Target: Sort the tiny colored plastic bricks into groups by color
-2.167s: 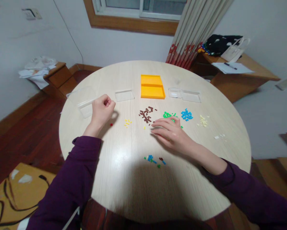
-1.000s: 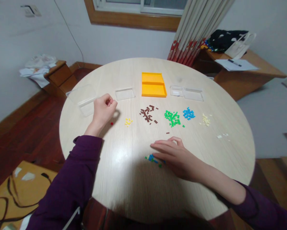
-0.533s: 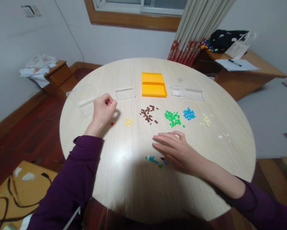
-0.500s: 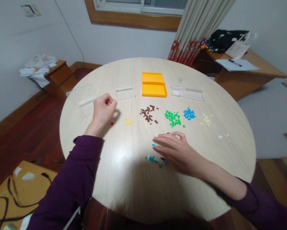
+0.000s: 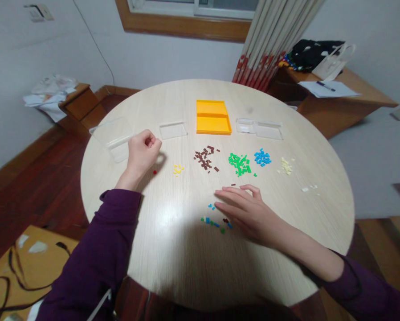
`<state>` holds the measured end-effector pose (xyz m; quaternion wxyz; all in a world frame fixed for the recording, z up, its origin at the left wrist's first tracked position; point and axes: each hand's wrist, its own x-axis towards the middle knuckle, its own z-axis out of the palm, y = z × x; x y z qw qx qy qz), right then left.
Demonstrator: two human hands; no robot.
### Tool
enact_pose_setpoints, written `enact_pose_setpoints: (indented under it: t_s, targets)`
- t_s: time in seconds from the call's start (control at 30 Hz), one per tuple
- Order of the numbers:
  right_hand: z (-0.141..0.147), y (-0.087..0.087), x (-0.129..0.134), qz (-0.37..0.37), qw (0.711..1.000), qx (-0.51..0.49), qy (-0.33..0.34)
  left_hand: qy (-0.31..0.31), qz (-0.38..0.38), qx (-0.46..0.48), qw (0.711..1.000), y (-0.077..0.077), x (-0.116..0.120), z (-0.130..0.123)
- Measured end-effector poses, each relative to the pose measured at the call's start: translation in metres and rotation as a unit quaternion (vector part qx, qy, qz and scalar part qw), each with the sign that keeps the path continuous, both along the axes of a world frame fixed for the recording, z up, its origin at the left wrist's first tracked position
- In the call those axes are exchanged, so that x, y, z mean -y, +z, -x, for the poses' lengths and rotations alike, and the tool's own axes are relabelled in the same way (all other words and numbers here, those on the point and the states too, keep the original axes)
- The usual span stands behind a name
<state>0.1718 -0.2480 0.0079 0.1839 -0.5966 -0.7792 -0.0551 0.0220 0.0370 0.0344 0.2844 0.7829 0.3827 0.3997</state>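
Observation:
My left hand (image 5: 142, 151) is closed with curled fingers above the left part of the table; whatever is in it is hidden. Just below it lies a tiny red piece (image 5: 155, 172). My right hand (image 5: 245, 209) has its fingers stretched out and holds nothing visible. By its fingertips are small blue pieces (image 5: 211, 207), and nearer me sits a loose mixed group of green, blue and brown pieces (image 5: 215, 223). Beyond the hands spread piles of yellow pieces (image 5: 177, 170), brown pieces (image 5: 206, 158), green pieces (image 5: 240, 165), blue pieces (image 5: 262, 157) and cream pieces (image 5: 286, 166).
An opened orange box (image 5: 214, 133) stands at the back of the round table (image 5: 173, 263). Clear plastic trays (image 5: 173, 130) flank it, one a hinged clear case (image 5: 269, 130). A larger clear container (image 5: 119, 151) is behind my left hand. White pieces (image 5: 305, 190) lie far right.
The view has shifted slightly. At my right fingertips, two blue pieces now show where one showed before. The blue and green pieces in the mixed group lie a little differently.

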Motion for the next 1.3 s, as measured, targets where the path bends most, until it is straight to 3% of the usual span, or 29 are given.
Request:
enact_pose_setpoints:
  t_s: [0.43,0.67,1.0,1.3]
  targets:
    - [0.0,0.001,-0.007,0.032,0.999,0.007,0.002,-0.001,-0.01,-0.001,1.0,-0.002,-0.002,0.001]
    - [0.011,0.003,-0.001,0.07,0.996,-0.012,0.056,0.002,-0.01,-0.006,1.0,-0.001,-0.001,0.0]
    - [0.005,-0.001,-0.002,0.052,0.998,0.007,0.018,0.005,-0.018,-0.013,1.0,-0.004,-0.003,0.001]
    - [-0.008,0.008,0.002,0.016,0.999,0.02,-0.026,0.001,-0.016,-0.01,1.0,-0.004,-0.003,0.001]
